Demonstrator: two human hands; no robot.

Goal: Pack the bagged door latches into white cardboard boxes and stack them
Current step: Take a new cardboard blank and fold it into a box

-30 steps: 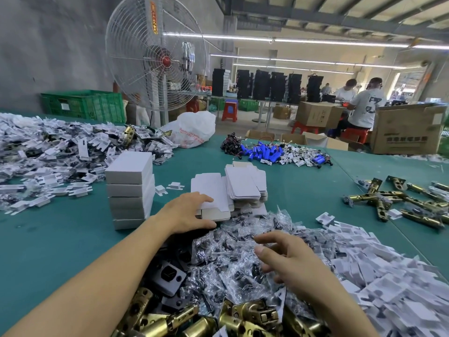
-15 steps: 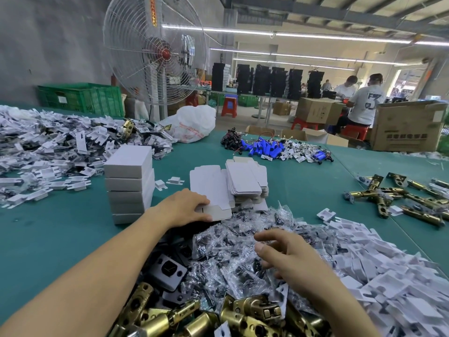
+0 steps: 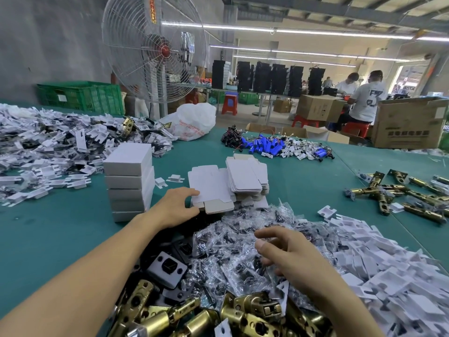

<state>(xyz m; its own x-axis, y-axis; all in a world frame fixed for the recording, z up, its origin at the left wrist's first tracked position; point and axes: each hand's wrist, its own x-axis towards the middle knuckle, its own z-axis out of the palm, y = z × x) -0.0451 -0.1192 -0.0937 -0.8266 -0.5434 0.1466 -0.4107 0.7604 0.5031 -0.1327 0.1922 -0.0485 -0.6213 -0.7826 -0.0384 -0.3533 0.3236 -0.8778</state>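
The left hand (image 3: pixel 173 206) lies on the near left corner of a flat, unfolded white box blank (image 3: pixel 211 189), thumb and fingers narrowly spread around its edge, touching it. The blank lies flat on the green table (image 3: pixel 48 234), its long axis running away from the person, with a brown-lined flap at the near end. Just right of it sits a neat pile of more blanks (image 3: pixel 245 178), aligned the same way. To the left, a stack of closed white boxes (image 3: pixel 130 183) stands five high, long sides running away from the person.

The right hand (image 3: pixel 285 251) hovers over a heap of small clear bags (image 3: pixel 243 242), fingers loosely curled and half open, holding nothing that I can see. The bags are crinkly and shiny, with dark parts inside.

Nearest the person lie brass-coloured latches (image 3: pixel 252 310), cylindrical and glossy, and a grey plate (image 3: pixel 167 266) with a square hole. White card inserts (image 3: pixel 388 271) pile up on the right; more cover the far left. Loose brass latches (image 3: pixel 398 193) lie far right, blue cylinders (image 3: pixel 267 147) beyond. A big wire-caged fan (image 3: pixel 155 49) stands behind the table.
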